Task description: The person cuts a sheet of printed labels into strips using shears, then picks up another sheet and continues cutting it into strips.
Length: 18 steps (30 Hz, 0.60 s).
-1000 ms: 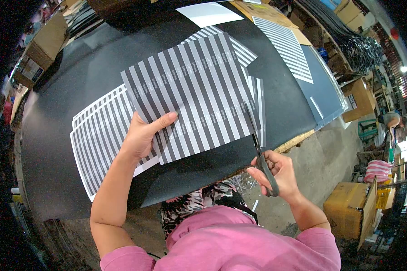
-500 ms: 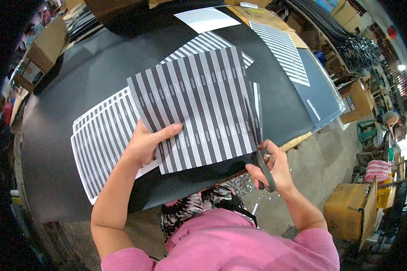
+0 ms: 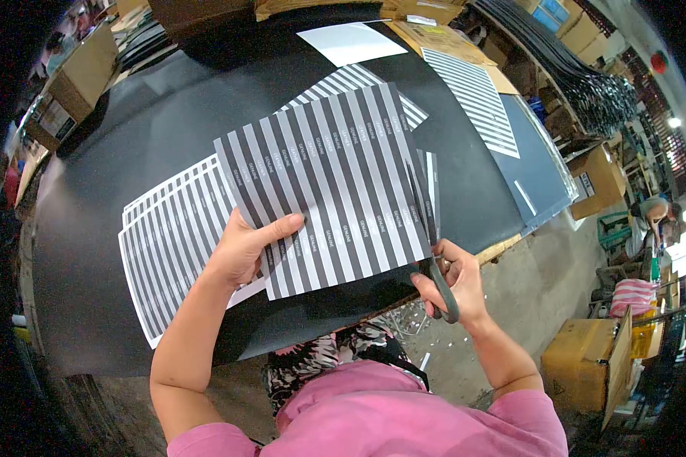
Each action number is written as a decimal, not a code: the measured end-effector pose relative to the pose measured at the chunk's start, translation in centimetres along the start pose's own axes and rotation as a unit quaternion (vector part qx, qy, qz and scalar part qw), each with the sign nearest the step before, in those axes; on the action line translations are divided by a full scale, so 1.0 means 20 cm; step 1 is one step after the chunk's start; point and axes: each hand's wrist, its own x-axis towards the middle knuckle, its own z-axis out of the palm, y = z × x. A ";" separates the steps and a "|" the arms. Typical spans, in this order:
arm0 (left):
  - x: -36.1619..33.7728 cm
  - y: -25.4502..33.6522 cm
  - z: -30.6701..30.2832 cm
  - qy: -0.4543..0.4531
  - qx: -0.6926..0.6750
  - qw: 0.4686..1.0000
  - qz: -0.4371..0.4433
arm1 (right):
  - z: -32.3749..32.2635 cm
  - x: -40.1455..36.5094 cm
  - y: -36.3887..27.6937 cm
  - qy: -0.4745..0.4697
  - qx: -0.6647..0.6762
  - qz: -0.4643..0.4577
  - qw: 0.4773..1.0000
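Observation:
My left hand (image 3: 245, 250) grips a sheet printed with dark and pale grey stripes (image 3: 324, 190) at its lower left, thumb on top and fingers hidden underneath. Small lettering, partly readable as "GENUINE", runs along the stripes. In my right hand (image 3: 463, 288) is a pair of dark-handled scissors (image 3: 451, 303), with the blades pointing away from me along the sheet's right edge. Just beyond the blades shows a narrow striped piece (image 3: 432, 183); whether it joins the sheet cannot be told. More striped sheets (image 3: 171, 259) lie beneath and left of my left hand.
Another striped sheet (image 3: 335, 85) and a white sheet (image 3: 351, 44) lie farther back on the black tabletop (image 3: 107, 282). One more striped sheet (image 3: 472, 99) rests at the right. Cardboard boxes (image 3: 579, 350) stand on the floor, where a person (image 3: 654, 209) is visible at far right.
The held sheet and the scissors have shifted very slightly, and the blades look a little farther apart. Both hands keep their holds. The camera view has moved a little.

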 end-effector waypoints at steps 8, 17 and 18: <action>-0.01 0.02 0.01 0.014 0.012 1.000 -0.005 | 0.01 0.00 -0.02 0.007 -0.020 0.007 1.000; 0.00 0.01 0.01 0.015 0.017 1.000 -0.002 | 0.02 -0.01 -0.04 0.019 -0.015 0.023 0.999; 0.00 0.02 0.01 0.016 0.020 1.000 -0.005 | 0.02 -0.01 -0.04 0.019 -0.015 0.022 0.999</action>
